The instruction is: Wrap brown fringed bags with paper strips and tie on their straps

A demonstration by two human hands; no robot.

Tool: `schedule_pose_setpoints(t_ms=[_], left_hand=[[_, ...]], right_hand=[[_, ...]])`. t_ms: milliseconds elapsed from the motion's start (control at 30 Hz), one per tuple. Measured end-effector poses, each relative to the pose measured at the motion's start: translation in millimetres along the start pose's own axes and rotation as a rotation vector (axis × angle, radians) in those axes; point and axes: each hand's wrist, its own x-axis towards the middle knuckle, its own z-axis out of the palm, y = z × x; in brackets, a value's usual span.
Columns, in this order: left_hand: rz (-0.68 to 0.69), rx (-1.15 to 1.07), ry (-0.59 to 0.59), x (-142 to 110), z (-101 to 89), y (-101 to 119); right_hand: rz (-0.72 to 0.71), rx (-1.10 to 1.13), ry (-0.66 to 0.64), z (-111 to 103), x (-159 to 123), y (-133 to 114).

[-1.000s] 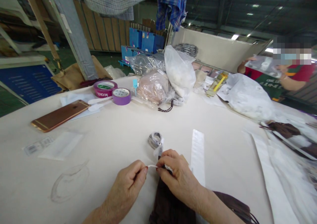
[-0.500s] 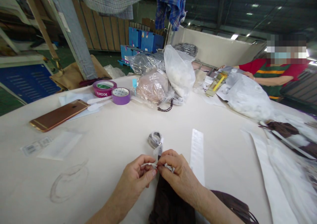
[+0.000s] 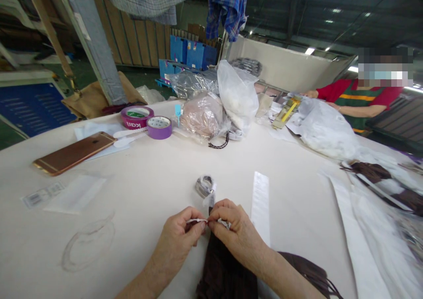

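Observation:
My left hand pinches one end of a thin white strip between thumb and forefinger. Close against it, my right hand is closed on the strip's other part, its fingertips hiding the middle. Under the hands lies dark brown fabric, running toward me. Beyond my fingertips a ring-shaped piece wrapped in clear and whitish film rests on the table, joined to the brown fabric's narrow end. To the right of my right hand is a flat white paper strip.
On the white table at left lie a phone and two purple tape rolls. Bagged goods stand at the back. White sheets and brown items cover the right side. A co-worker in red sleeves is at far right.
The white strip shows slightly straighter between my hands, which otherwise hold nearly the same place. The whole view has shifted a little.

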Motion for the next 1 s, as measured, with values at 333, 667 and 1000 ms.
schedule_pose_setpoints(t_ms=[333,667,1000], left_hand=[[0.021,-0.267,0.028,0,2.7,-2],[-0.220,-0.743,-0.086,0,5.7,6],[-0.238,-0.798,-0.247,0,-8.9,-2]], right_hand=[[0.030,0.062,0.014,1,3,1],[0.072,-0.295,-0.178,-42,1,35],[0.155,-0.650,-0.339,-42,12,26]])
